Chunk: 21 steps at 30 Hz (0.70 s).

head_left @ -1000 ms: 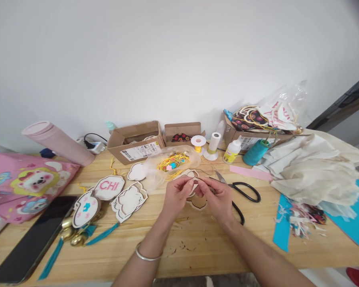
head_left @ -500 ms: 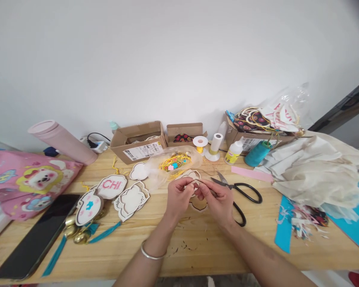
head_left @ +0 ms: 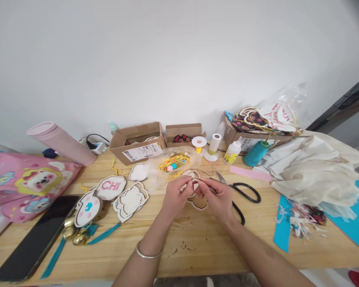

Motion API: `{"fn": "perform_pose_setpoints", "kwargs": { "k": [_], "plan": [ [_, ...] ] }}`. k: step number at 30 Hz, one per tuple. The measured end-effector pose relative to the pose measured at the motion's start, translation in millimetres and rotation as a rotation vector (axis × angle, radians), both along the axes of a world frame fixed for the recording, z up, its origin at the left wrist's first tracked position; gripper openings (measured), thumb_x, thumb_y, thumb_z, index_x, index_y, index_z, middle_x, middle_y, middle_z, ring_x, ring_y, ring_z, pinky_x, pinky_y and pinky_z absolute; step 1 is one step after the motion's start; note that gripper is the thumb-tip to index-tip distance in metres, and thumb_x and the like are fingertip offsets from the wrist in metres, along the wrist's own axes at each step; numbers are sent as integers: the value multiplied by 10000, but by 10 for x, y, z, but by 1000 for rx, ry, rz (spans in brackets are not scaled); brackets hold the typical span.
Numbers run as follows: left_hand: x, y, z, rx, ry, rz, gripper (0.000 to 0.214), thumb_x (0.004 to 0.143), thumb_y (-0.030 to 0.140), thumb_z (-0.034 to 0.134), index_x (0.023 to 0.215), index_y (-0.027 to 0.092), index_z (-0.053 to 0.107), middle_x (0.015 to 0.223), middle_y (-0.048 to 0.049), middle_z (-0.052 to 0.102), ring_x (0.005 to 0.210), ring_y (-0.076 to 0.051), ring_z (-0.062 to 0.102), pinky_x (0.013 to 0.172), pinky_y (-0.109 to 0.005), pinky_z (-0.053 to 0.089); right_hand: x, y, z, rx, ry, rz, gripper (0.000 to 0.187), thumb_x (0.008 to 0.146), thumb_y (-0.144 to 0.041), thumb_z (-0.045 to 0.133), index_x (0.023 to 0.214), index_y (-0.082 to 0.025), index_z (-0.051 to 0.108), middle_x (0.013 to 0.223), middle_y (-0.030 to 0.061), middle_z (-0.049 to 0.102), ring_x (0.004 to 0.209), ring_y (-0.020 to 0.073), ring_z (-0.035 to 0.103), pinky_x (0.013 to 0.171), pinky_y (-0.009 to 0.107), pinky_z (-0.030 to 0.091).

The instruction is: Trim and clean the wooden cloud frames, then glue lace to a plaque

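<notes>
My left hand [head_left: 178, 194] and my right hand [head_left: 215, 196] meet over the middle of the table, thumbs and fingertips pinched close together. Between them is a thin, pale bit with a dark edge, mostly covered by the fingers, and I cannot make out what it is. Just below the fingers lies a scalloped wooden outline frame [head_left: 204, 207] on the tabletop. Another pale wooden cutout [head_left: 191, 173] is partly hidden behind the hands. Black-handled scissors [head_left: 245, 192] lie right beside my right hand, blades partly covered by it.
Left are wooden plaques [head_left: 111, 187], gold bells [head_left: 80, 238], a phone [head_left: 36, 239] and a pink tumbler [head_left: 62, 143]. Behind stand cardboard boxes [head_left: 142, 153], thread spools [head_left: 199, 142], a glue bottle [head_left: 232, 152] and a teal thread cone [head_left: 255, 153]. Cream cloth [head_left: 317, 167] is heaped right.
The view has shifted very slightly. Both hands keep the same pinched pose in nearly the same place; the table's objects lie as before.
</notes>
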<state>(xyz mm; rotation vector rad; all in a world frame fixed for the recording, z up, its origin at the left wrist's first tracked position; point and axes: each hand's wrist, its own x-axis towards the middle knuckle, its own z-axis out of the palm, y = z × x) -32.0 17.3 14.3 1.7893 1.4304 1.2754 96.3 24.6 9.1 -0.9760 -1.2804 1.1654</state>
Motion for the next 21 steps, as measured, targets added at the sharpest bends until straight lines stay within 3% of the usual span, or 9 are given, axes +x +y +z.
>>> {"fn": "perform_pose_setpoints", "kwargs": {
  "k": [6,13,21],
  "plan": [
    [49,-34,40,19,97,34,301,827,235,373,628,158,584,571,-4,551,562,-116,478,571,-210,365,0,-36,-9,20,-50,-7,175,745,-262,570,847,-196,696,561,-1,637,450,97,528,473,222,479],
    [-9,-33,58,-99,-52,-53,320,830,270,377,626,146,591,588,-1,557,567,-116,487,570,-207,375,2,28,24,-72,68,5,163,703,-284,602,770,-171,699,555,13,644,419,102,538,429,230,488],
    [-41,-4,45,-137,-17,-104,331,823,278,392,596,143,592,547,13,540,530,-101,467,536,-195,362,40,7,22,91,-125,8,177,743,-262,560,833,-205,702,572,2,649,462,109,560,466,224,482]
  ]
}}
